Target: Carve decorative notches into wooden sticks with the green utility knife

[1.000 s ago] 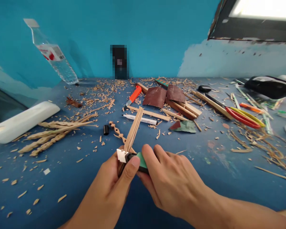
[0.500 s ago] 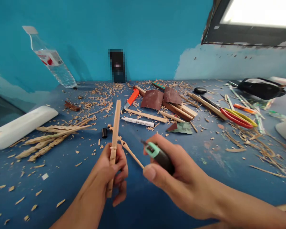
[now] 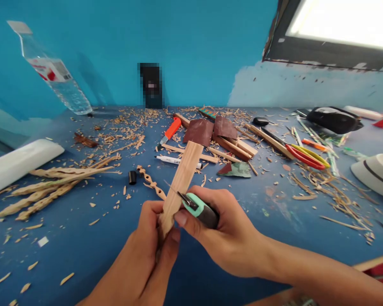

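Note:
My left hand (image 3: 156, 242) is closed around the lower end of a flat wooden strip (image 3: 183, 170), which tilts up and away with its broad face toward me. In my right hand (image 3: 223, 229) is a utility knife (image 3: 199, 210) with a mint-green and black handle. Its thin blade lies across the strip's face, and my right thumb touches the strip's edge. Whether the blade cuts in, I cannot tell. Behind the strip, a carved wooden stick (image 3: 151, 182) with holes lies on the table, partly hidden. A white marker (image 3: 167, 160) is partly covered by the strip's upper part.
Wood shavings cover much of the blue table (image 3: 108, 263). Carved sticks (image 3: 60, 182) lie at left beside a white object (image 3: 22, 163). An orange cutter (image 3: 170, 131), sandpaper (image 3: 198, 131), red-handled pliers (image 3: 306, 158) and a water bottle (image 3: 55, 76) stand or lie farther back.
The strip has turned from its narrow edge to its broad face and leans right. My right hand has brought the knife left onto it. The view has shifted slightly right.

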Demonstrator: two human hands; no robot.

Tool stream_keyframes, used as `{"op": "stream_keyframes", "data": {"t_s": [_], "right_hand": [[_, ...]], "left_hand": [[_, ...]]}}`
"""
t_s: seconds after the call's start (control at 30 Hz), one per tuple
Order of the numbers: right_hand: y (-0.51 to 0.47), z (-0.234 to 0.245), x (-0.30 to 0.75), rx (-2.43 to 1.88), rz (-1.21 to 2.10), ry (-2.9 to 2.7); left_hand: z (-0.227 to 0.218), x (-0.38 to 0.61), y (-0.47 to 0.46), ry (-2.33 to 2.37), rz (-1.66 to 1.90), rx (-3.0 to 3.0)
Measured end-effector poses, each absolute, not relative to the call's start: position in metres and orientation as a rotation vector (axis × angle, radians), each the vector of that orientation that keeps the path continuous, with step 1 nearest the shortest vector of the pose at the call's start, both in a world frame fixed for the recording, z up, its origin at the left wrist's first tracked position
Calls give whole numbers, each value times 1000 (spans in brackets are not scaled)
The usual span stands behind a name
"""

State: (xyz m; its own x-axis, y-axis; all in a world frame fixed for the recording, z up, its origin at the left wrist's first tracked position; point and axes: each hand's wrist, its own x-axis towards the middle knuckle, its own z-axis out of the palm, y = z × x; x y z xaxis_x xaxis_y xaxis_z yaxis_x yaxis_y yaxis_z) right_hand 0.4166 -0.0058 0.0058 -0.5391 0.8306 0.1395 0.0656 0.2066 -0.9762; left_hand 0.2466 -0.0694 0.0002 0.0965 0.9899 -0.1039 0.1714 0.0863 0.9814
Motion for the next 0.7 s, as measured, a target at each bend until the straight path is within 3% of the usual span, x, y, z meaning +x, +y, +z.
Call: {"op": "stream_keyframes", "data": {"t_s": [0.2,0.63,0.7], "right_hand": [[0,5,422,-749,1184,-1941],[12,11,432,-840,1077,-2013],[18,12,437,-873,943,-2049]], "left_hand": [[-7,241,-74,1199,853,1004],[3,234,-59,1228,889,797],[4,228,-53,1211,917,711]]}}
